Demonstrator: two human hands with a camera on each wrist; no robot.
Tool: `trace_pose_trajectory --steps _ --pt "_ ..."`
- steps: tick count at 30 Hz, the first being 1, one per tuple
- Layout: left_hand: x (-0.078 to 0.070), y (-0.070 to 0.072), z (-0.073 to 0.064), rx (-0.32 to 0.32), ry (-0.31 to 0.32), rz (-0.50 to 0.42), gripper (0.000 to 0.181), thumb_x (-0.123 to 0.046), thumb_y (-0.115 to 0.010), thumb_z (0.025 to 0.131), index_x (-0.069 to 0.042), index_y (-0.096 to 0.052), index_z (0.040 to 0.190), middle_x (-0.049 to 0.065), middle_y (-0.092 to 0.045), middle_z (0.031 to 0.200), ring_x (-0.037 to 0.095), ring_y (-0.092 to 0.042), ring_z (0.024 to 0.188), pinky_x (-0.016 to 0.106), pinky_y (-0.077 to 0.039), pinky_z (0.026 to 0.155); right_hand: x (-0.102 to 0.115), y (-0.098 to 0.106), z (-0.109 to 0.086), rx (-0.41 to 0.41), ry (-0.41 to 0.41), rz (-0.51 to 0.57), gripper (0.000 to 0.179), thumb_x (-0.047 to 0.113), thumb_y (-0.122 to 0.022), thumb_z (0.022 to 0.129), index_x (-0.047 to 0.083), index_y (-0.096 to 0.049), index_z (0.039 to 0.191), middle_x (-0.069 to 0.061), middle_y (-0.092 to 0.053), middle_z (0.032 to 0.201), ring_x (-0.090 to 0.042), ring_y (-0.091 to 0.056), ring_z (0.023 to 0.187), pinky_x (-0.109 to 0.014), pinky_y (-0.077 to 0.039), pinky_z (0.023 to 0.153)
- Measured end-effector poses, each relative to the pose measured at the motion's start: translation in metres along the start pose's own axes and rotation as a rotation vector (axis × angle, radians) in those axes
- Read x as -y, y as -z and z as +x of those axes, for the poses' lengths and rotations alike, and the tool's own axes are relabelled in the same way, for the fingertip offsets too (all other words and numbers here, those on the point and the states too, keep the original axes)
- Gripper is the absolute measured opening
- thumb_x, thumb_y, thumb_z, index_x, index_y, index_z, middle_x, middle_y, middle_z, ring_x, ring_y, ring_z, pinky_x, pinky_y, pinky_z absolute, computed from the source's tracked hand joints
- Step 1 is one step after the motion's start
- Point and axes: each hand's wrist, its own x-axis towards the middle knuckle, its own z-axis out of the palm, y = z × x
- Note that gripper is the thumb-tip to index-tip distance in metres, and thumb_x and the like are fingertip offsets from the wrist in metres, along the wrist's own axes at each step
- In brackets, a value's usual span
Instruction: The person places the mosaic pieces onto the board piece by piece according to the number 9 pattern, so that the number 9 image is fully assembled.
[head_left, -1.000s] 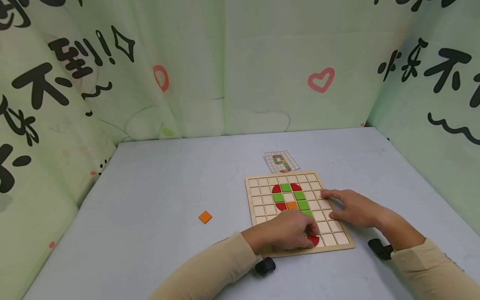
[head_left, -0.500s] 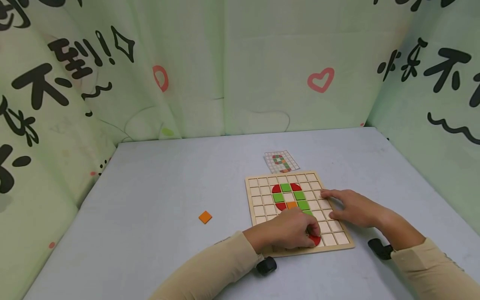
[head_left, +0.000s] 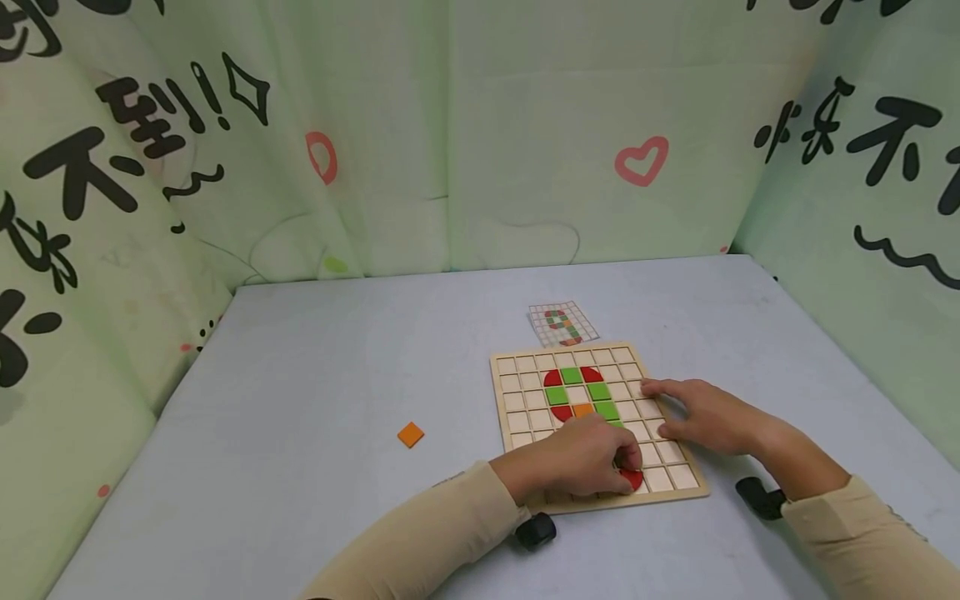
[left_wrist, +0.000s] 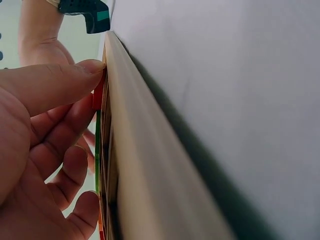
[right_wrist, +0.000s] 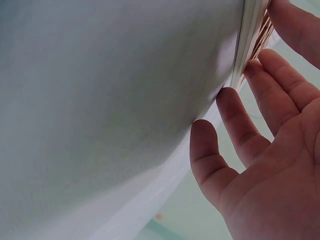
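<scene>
A wooden grid board (head_left: 517, 383) lies on the table, with red, green and orange tiles set in its squares. Over its near part, my left hand (head_left: 581, 454) pinches a red rounded tile (head_left: 633, 478) between thumb and finger. The left wrist view shows this red tile (left_wrist: 98, 95) by the thumb tip, at the board's surface. Part of the tile row is hidden beneath the left hand. My right hand (head_left: 708, 412) rests its fingertips on the board's right edge. Its fingers (right_wrist: 240, 120) are spread and gently bent, touching the edge and the table.
A loose orange square tile (head_left: 410, 434) lies on the table left of the board. Behind the board is a small printed pattern card (head_left: 564, 323). Light green curtains (head_left: 525, 167) surround the white table (head_left: 315, 400) at the back and sides.
My left hand has shifted slightly to the right, and the red tile has slid along with it. The right hand and the board have stayed put.
</scene>
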Motion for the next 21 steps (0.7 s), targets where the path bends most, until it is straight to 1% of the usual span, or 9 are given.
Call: trace_pose_trajectory --steps 7,13,21 --pt "-0.0009 0.0008 -0.0005 -0.002 0.003 0.017 0.013 -0.028 -0.078 0.089 -0.023 -0.068 0.095 -0.02 -0.057 0.08 -0.004 -0.049 0.075 0.01 -0.036 0.068 0.0005 0.0003 -0.0002 -0.002 0.006 0.004 0.057 0.017 -0.074 0.089 -0.001 -0.054 0.139 -0.025 -0.048 0.145 -0.05 -0.042 0.131 -0.064 -0.036 0.101" --pt "-0.0027 0.0004 -0.0017 0.001 0.029 0.029 0.014 -0.03 -0.079 0.088 -0.024 -0.068 0.095 -0.021 -0.057 0.08 -0.005 -0.048 0.076 0.01 -0.036 0.068 0.0013 0.0004 -0.0008 -0.002 0.0 0.006 0.057 0.017 -0.074 0.089 -0.001 -0.054 0.139 -0.025 -0.048 0.145 -0.05 -0.042 0.131 -0.064 -0.036 0.101" --pt "-0.0038 -0.0009 -0.0029 -0.016 0.057 0.023 0.013 -0.031 -0.079 0.088 -0.024 -0.07 0.095 -0.021 -0.057 0.078 -0.005 -0.048 0.076 0.012 -0.036 0.067 0.0007 0.0 -0.0003 -0.001 -0.006 -0.003 0.057 0.018 -0.074 0.089 -0.001 -0.054 0.139 -0.025 -0.047 0.146 -0.05 -0.042 0.131 -0.064 -0.037 0.101"
